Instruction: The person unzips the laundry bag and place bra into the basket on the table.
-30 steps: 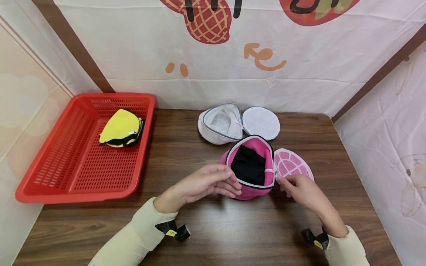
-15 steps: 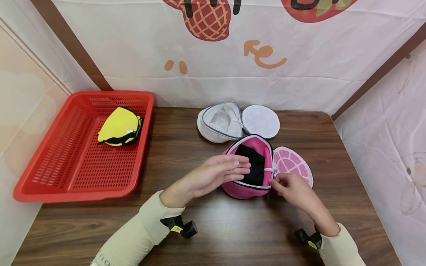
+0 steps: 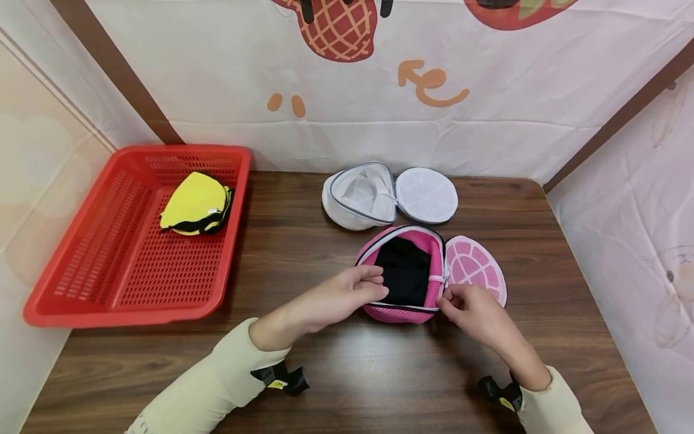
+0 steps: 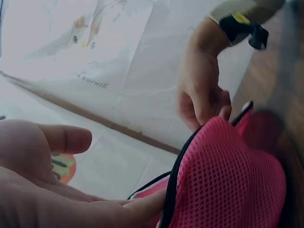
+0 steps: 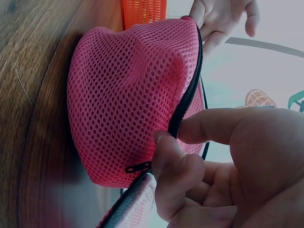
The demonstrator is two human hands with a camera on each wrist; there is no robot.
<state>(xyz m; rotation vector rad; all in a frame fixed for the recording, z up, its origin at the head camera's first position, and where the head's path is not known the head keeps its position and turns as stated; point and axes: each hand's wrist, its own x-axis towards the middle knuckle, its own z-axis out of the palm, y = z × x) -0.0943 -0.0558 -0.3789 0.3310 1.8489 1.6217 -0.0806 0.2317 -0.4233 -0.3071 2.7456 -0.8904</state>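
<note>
A pink mesh laundry bag (image 3: 398, 314) with a zip rim stands on the table, its round lid (image 3: 477, 265) folded out to the right. Inside lies a folded black cloth item (image 3: 403, 271), kind unclear. My left hand (image 3: 333, 301) is at the bag's left rim; in the left wrist view its fingers (image 4: 147, 206) reach straight inside the edge, thumb held apart. My right hand (image 3: 477, 310) pinches the front right rim between thumb and forefinger. Close to that grip, a black zip pull (image 5: 137, 167) hangs in the right wrist view.
Behind the pink bag is a white mesh laundry bag (image 3: 352, 211) with its lid (image 3: 427, 194) laid out. A red plastic basket (image 3: 233, 253) at the left holds a yellow and black cap-like item (image 3: 195, 202). A printed cloth wall (image 3: 217, 90) borders the wooden table (image 3: 347, 386).
My left hand passed over the bag's opening and then drew back to the left rim. My right hand has shifted left onto the rim. The opening now looks wider.
</note>
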